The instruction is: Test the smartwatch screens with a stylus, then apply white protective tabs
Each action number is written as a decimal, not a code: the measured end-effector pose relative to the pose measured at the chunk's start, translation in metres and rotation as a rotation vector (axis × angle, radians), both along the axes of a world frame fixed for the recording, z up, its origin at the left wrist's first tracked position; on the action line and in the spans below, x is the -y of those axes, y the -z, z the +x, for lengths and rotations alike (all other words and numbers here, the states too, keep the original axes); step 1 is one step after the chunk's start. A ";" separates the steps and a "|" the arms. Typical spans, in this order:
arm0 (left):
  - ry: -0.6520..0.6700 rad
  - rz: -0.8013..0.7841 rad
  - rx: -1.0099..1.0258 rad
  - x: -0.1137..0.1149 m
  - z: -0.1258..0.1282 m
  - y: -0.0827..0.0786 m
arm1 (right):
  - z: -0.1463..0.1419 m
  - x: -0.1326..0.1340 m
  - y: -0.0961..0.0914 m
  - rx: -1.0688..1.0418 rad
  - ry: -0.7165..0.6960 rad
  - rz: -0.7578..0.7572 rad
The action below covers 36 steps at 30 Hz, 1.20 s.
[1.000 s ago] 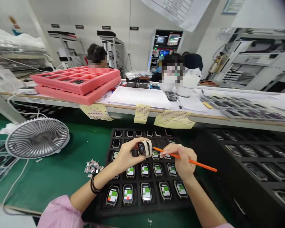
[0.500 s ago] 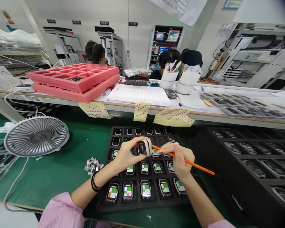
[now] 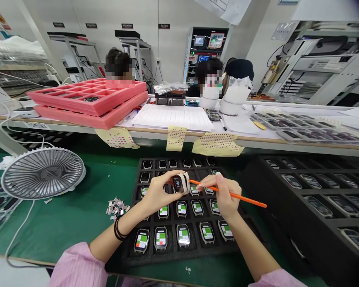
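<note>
I register little recent change — the left hand point(image 3: 155, 192) still pinches the watch point(image 3: 178, 184) above the black tray point(image 3: 173, 256); the right hand point(image 3: 227, 196) pinches the orange stick point(image 3: 251, 200), tip beside the watch — work there apparently continues.

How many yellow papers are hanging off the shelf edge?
3: the left paper below the pink trays, the narrow paper in the middle, and the right paper beside it. None looks hidden.

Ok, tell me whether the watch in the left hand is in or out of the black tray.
Out: the left hand holds the watch up, above the black tray.
</note>
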<state>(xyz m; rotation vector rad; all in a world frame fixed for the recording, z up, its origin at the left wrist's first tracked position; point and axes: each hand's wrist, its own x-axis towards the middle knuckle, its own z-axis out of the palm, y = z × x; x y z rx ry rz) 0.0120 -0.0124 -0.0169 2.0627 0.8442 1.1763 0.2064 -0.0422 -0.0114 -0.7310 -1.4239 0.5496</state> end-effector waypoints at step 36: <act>-0.094 0.092 -0.148 -0.001 -0.002 0.002 | -0.017 -0.009 0.005 0.017 -0.125 -0.462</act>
